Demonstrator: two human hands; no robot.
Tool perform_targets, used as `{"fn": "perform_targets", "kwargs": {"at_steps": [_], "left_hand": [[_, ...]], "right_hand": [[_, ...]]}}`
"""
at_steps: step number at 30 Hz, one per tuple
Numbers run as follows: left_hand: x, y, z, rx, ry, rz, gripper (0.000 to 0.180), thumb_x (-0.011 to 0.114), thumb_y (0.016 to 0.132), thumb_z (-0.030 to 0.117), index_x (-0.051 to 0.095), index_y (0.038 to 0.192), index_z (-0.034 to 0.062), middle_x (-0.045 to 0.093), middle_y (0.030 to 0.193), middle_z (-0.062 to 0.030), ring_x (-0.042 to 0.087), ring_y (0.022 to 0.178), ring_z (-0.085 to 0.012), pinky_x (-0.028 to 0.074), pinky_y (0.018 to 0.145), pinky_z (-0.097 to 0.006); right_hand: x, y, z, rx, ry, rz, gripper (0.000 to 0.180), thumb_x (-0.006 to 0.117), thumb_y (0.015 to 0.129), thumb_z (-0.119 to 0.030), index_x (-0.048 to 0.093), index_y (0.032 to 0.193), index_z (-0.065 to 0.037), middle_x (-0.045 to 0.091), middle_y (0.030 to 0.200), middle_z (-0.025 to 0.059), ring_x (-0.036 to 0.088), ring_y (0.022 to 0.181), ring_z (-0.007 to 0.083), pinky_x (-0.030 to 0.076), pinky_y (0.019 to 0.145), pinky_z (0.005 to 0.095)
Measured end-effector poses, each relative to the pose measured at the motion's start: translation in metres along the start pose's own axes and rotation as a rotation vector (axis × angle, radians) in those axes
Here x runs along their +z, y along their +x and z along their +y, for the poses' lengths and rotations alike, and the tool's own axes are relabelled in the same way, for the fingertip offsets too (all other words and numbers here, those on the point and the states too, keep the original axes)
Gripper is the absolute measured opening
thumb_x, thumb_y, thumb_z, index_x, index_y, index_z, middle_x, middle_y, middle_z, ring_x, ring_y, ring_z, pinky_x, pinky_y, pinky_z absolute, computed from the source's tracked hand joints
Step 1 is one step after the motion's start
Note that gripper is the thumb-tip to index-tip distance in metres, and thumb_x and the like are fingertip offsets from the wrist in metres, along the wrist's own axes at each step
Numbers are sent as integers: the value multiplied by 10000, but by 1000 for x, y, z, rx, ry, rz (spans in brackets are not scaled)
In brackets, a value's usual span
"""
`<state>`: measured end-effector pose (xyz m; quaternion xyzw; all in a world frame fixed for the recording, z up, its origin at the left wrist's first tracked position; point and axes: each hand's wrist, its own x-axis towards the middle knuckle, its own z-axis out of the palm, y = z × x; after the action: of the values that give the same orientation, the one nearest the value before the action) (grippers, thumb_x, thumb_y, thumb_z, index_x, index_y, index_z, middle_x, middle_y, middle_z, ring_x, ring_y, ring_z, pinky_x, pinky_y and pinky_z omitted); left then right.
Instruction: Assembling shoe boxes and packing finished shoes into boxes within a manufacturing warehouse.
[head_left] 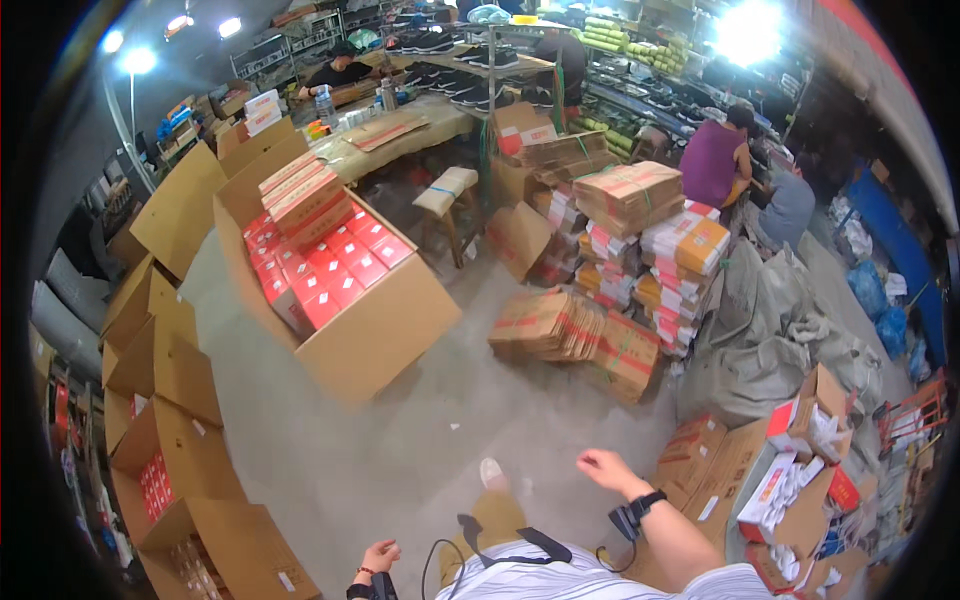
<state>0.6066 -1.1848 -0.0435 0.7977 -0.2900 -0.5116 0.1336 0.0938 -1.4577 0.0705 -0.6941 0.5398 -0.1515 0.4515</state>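
Down the person's left runs a row of open cartons (pixel 165 365); at least one of them holds red-and-white boxes, though how full the others are is hard to tell. The big carton (pixel 375 325) stands ahead on the floor, well beyond both hands, its top open. It looks close to full: red boxes (pixel 345 262) fill most of the visible opening, and a stack of longer boxes (pixel 310 200) rises above the rim at the far end. Closing it, I judge, is still left (no tape shows across it). Flat bundles (pixel 545 325) lie on the floor beyond the right hand, apparently not yet folded into shape, and another bundle (pixel 628 195) sits higher behind them. Smallest come the hands. The right hand (pixel 605 468) has loosely bent fingers with a little room between them, nothing held. The left hand (pixel 381 556), near the lower left cartons, appears half-curled and holds nothing visible; whether its fingers press together, I cannot tell.
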Motion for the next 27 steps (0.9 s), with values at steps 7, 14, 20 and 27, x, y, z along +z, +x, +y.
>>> {"fn": "perform_targets", "kwargs": {"at_steps": [7,14,20,27], "left_hand": [[-2,157,275,256,-502,29,410,633,898,181,545,1248,-15,675,1028,-122,651,912,-166,530,780,-305],[-12,220,428,367,-385,106,385,615,913,159,536,1274,49,683,1005,-75,626,905,-119,486,733,-238],[12,233,480,42,-515,212,359,619,909,136,550,1229,-11,666,1034,-115,645,893,-153,518,790,-282],[14,257,593,161,-575,233,361,592,925,116,529,1243,-42,650,1091,-140,637,940,-164,516,843,-288]], "right_hand": [[-115,-17,160,873,-41,68,252,636,835,-264,684,836,-16,673,739,105,627,654,205,501,599,348],[-170,86,200,991,275,-33,171,585,893,-150,661,889,3,647,757,103,590,618,161,475,557,316],[-235,311,223,450,58,-55,249,576,872,-260,642,866,-21,664,741,104,615,607,185,487,626,327],[-279,420,196,342,94,162,266,570,906,-247,650,925,6,664,754,80,623,637,152,491,648,305]]}}
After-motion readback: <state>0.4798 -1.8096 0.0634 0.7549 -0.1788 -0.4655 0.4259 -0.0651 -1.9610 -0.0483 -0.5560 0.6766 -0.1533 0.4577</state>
